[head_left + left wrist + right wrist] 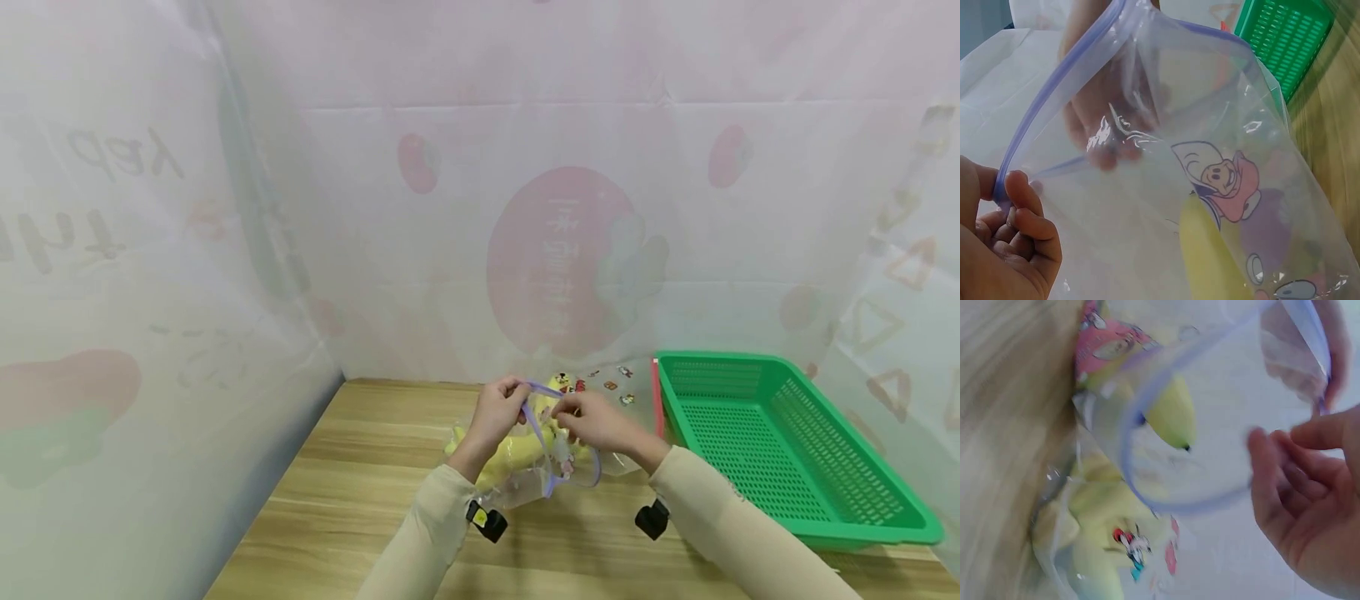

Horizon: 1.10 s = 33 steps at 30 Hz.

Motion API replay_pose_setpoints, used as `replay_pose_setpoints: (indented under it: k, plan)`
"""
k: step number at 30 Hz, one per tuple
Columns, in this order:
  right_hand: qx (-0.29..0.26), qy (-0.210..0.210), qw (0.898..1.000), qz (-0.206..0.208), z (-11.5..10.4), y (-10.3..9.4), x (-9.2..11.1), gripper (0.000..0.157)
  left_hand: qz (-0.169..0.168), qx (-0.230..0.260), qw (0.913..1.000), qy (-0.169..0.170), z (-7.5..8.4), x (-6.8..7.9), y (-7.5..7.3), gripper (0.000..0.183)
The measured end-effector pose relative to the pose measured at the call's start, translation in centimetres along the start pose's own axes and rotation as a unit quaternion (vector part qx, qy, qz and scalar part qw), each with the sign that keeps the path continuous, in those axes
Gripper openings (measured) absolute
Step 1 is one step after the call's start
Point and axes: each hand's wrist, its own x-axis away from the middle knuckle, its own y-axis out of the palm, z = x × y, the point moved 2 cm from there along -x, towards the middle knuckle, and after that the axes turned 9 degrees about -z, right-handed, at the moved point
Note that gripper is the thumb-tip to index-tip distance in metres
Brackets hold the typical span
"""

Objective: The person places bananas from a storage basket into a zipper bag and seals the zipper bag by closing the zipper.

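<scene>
A clear plastic zip bag with a purple rim [1041, 103] and cartoon prints hangs with its mouth spread. My left hand [497, 412] pinches that rim between thumb and fingers. Just across the mouth is my right hand [596, 423], its fingers loosely bent beside the far rim; nothing shows clearly between them, and one fingertip is blurred in the right wrist view. Through the film appear a yellow banana-like fruit [1172, 415] with a dark tip and a purple shape [1266, 231]. Beside it lies another clear printed bag [1094, 550] with yellow, banana-like contents.
To the right on the wooden table [360, 467] stands a green plastic basket [847, 433]. A clear printed bag with a red zip edge [658, 396] leans against its left side. White printed sheeting [450, 233] encloses the back and both sides.
</scene>
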Motion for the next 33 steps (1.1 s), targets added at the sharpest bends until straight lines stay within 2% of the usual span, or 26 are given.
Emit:
replay_pose_setpoints:
  k: [4, 6, 9, 12, 15, 21, 26, 29, 33]
  plan:
    - [0.050, 0.010, 0.994, 0.096, -0.1, -1.6, 0.0, 0.014, -0.003, 0.001, 1.0000, 0.002, -0.2, 0.0, 0.1, 0.017]
    - [0.110, 0.011, 0.987, 0.120, -0.2, -2.2, -0.1, 0.017, -0.006, 0.000, 1.0000, 0.006, -0.3, 0.0, 0.2, 0.016]
    - [0.202, 0.006, 0.975, 0.096, 0.1, -2.5, -0.5, 0.036, -0.015, -0.004, 0.9998, 0.014, -0.4, 0.0, 0.4, 0.015]
    - [0.258, -0.005, 0.965, 0.051, 0.9, -2.4, -1.1, 0.040, -0.027, -0.008, 0.9993, 0.025, -0.3, 0.2, 0.5, 0.017]
    - [0.259, -0.014, 0.965, 0.028, 1.6, -2.3, -1.5, 0.031, -0.043, -0.013, 0.9984, 0.035, -0.3, 0.3, 0.6, 0.016]
    - [0.216, -0.017, 0.975, 0.036, 2.3, -2.6, -1.7, 0.017, -0.059, -0.012, 0.9974, 0.040, -0.3, 0.3, 0.8, 0.015]
    - [0.212, -0.043, 0.975, 0.047, 2.5, -2.9, -1.2, 0.010, -0.064, -0.022, 0.9971, 0.035, -0.2, 0.4, 0.6, 0.027]
    - [0.219, -0.043, 0.973, 0.053, 2.5, -3.2, -0.8, 0.010, -0.073, -0.034, 0.9963, 0.030, 0.0, 0.5, 0.5, 0.037]
    - [0.214, -0.015, 0.975, 0.061, 2.6, -4.0, -0.3, 0.015, -0.100, -0.049, 0.9932, 0.036, 2.0, 1.8, 0.5, 0.041]
